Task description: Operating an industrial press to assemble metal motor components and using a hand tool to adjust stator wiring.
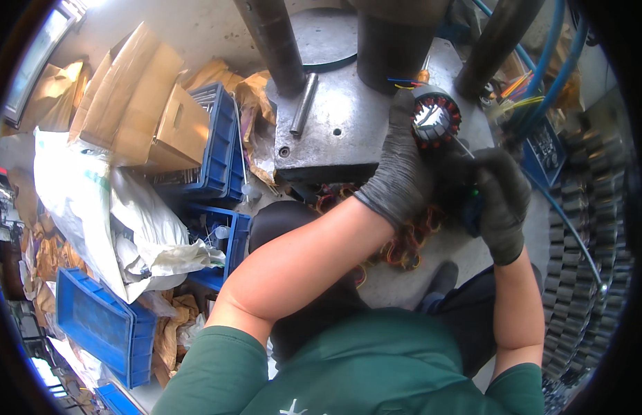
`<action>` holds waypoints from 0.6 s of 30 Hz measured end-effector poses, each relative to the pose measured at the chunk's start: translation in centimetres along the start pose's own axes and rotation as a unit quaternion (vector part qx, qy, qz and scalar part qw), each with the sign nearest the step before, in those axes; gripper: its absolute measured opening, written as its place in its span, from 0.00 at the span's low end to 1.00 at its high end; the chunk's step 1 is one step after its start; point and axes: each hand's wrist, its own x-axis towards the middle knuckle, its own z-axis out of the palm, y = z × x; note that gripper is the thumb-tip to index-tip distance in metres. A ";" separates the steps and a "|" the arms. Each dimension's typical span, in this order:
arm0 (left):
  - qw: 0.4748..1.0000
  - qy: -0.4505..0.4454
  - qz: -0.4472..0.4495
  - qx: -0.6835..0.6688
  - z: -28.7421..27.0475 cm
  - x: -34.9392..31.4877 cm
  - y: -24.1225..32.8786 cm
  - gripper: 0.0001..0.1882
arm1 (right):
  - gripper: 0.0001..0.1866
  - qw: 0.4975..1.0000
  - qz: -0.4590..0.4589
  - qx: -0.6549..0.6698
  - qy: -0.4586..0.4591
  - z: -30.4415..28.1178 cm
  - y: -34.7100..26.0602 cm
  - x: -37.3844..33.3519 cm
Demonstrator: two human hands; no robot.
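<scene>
In my dark-gloved left hand (402, 158) is a ring-shaped motor stator (455, 124), tilted so that its open bore and dark red windings show. Blue, red and yellow lead wires (406, 84) stick out at its far side. My gloved right hand (502, 197) is closed around a tool whose thin metal shaft (462, 146) points at the stator's near rim. The tool's handle is mostly hidden in the fingers, so I cannot tell its kind. Both hands are above the right front part of a metal press bed (324, 149).
A loose metal rod (304, 104) lies on the bed between thick press columns (269, 45). At left are cardboard boxes (131, 90), a white sack (75, 200) and blue crates (103, 325). Wired parts (404, 250) sit below my hands. Stacked metal parts (587, 277) and blue hoses (548, 76) stand right.
</scene>
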 end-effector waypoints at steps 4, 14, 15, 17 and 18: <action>1.000 -0.026 0.004 0.005 -0.4 0.5 -0.7 0.43 | 0.05 0.991 -0.086 -0.105 -0.001 0.3 0.0 -0.3; 0.996 -0.021 0.067 0.063 -1.2 0.4 -1.8 0.44 | 0.06 0.950 -0.188 -0.249 -0.006 1.1 0.2 -0.1; 0.997 -0.027 0.055 0.049 -1.1 0.3 -1.6 0.45 | 0.06 0.949 -0.191 -0.249 -0.006 1.0 0.4 -0.1; 0.999 -0.039 0.031 0.019 -1.1 0.6 -1.4 0.45 | 0.06 0.963 -0.165 -0.215 -0.004 0.6 0.9 -0.1; 0.999 -0.047 0.007 -0.011 -1.1 0.8 -1.3 0.45 | 0.06 0.962 -0.167 -0.217 -0.004 0.5 0.9 -0.1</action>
